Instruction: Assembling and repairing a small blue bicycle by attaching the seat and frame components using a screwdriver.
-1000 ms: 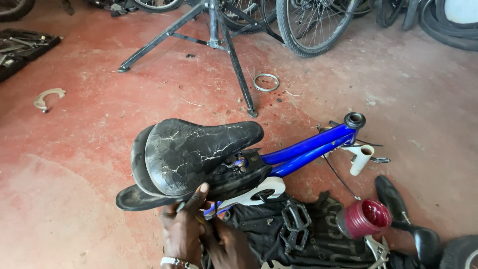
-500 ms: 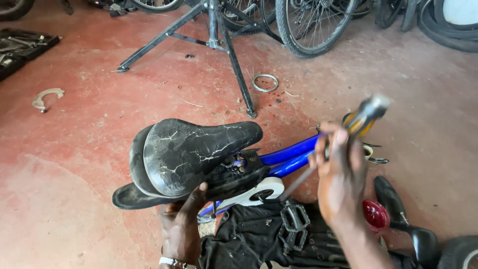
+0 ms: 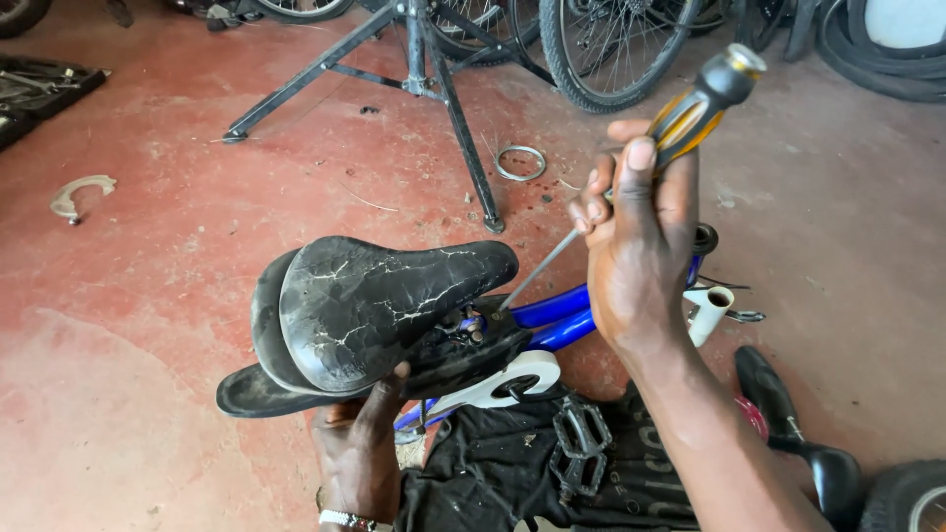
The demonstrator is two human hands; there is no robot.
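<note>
A cracked black bicycle saddle (image 3: 365, 305) lies tilted on top of a second black saddle, over a blue bicycle frame (image 3: 552, 313). My left hand (image 3: 360, 448) grips the saddles from below at their near edge. My right hand (image 3: 641, 232) is closed around a screwdriver (image 3: 690, 108) with a yellow and black handle. Its thin metal shaft slants down and left, and the tip sits at the clamp under the saddle's nose. A white chain guard piece (image 3: 512, 379) shows just below the saddles.
A black repair stand (image 3: 434, 94) straddles the red floor behind. A metal ring (image 3: 519, 162) and bicycle wheels (image 3: 611, 49) lie beyond it. Black cloth with a pedal (image 3: 581, 448) covers the near floor. A white tube (image 3: 708, 313) and black shoe (image 3: 788, 424) sit right.
My right hand came into view with the screwdriver, rose and brought its tip to the clamp under the saddle. My left hand has stayed on the saddles.
</note>
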